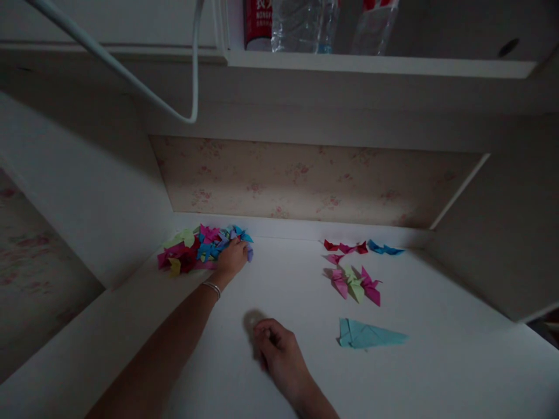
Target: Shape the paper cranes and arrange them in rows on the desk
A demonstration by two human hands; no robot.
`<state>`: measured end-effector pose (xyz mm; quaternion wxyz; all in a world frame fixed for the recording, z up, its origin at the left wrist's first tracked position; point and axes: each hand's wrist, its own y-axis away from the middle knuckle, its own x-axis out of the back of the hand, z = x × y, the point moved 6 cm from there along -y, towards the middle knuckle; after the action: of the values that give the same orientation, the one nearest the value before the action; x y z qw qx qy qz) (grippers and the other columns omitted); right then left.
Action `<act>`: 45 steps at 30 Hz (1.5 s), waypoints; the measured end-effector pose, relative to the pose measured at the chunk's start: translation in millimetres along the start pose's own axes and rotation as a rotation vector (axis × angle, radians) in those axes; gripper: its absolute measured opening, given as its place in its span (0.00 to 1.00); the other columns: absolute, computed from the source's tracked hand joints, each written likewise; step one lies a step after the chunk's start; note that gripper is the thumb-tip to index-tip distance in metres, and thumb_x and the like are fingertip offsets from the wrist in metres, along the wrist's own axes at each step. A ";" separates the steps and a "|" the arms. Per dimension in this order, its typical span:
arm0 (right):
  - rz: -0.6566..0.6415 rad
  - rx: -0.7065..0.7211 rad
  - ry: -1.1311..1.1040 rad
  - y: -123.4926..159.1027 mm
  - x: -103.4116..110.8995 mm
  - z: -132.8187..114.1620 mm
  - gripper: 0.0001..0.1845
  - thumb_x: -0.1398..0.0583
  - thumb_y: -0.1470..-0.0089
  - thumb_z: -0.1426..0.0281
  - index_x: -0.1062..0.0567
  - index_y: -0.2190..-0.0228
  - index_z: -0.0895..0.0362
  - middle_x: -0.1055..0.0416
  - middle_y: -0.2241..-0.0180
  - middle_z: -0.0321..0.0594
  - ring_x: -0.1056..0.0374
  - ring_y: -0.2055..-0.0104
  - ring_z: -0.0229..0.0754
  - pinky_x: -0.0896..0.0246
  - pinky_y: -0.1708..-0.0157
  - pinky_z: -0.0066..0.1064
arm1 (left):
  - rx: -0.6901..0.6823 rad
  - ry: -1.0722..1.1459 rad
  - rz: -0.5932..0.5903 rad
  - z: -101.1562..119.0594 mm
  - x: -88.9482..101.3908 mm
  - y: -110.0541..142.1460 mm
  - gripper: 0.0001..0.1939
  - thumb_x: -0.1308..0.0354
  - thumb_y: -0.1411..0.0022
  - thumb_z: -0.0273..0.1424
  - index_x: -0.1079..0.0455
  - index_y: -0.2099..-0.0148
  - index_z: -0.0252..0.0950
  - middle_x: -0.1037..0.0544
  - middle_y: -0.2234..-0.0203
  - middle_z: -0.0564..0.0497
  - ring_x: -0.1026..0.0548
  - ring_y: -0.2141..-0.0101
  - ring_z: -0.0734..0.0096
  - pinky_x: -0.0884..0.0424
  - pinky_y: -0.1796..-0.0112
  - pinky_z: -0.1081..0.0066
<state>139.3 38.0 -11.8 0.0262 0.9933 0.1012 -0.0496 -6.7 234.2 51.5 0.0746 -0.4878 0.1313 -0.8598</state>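
Left forearm (161, 343) stretches forward, thin bracelets (213, 288) at wrist; left hand (233, 255) palm-down, fingers bent onto right edge of origami pile (187, 250), grip hidden, cannot tell. Right hand (279, 352) loosely half-curled low over white counter (301, 291), nothing visible in it. Paper cranes (354, 283) and teal folded paper (371, 335) lie rightward. Floral wallpaper (301, 177) behind; plastic bottles (297, 26) on shelf (375, 65) above; dim room.
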 end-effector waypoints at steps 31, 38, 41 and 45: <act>-0.078 0.028 -0.311 1.3 1.7 -9.0 0.23 0.35 0.50 0.62 0.30 0.54 0.58 0.27 0.72 0.37 0.37 0.82 0.32 0.44 0.80 0.26 | 0.170 1.169 -0.266 36.2 7.1 181.3 0.12 0.39 0.45 0.37 0.29 0.67 0.32 0.28 0.77 0.52 0.33 0.75 0.74 0.38 0.73 0.76; -0.007 -0.081 -0.489 6.6 5.1 -6.1 0.40 0.35 0.51 0.59 0.45 0.41 0.56 0.31 0.80 0.30 0.35 0.81 0.36 0.43 0.79 0.28 | 0.146 1.241 -0.349 43.5 9.5 185.4 0.10 0.39 0.45 0.35 0.29 0.69 0.32 0.28 0.75 0.52 0.33 0.72 0.73 0.38 0.70 0.76; -0.016 -0.097 -0.555 6.4 5.1 -8.9 0.41 0.36 0.50 0.60 0.47 0.41 0.57 0.30 0.80 0.31 0.35 0.82 0.36 0.42 0.78 0.27 | 0.149 1.326 -0.420 45.8 6.7 187.3 0.11 0.38 0.45 0.37 0.30 0.68 0.33 0.28 0.74 0.52 0.32 0.71 0.72 0.38 0.69 0.75; -0.057 -0.120 -0.638 6.5 2.9 -11.9 0.30 0.39 0.48 0.56 0.38 0.47 0.55 0.26 0.70 0.39 0.31 0.78 0.38 0.40 0.81 0.26 | 0.157 1.346 -0.414 44.3 6.4 187.3 0.12 0.37 0.45 0.37 0.30 0.68 0.33 0.28 0.74 0.52 0.32 0.71 0.72 0.37 0.68 0.74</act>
<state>144.5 33.0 0.0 0.1137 0.9211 0.1183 -0.3530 28.1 47.0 22.5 -0.1530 0.1416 -0.0087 -0.9780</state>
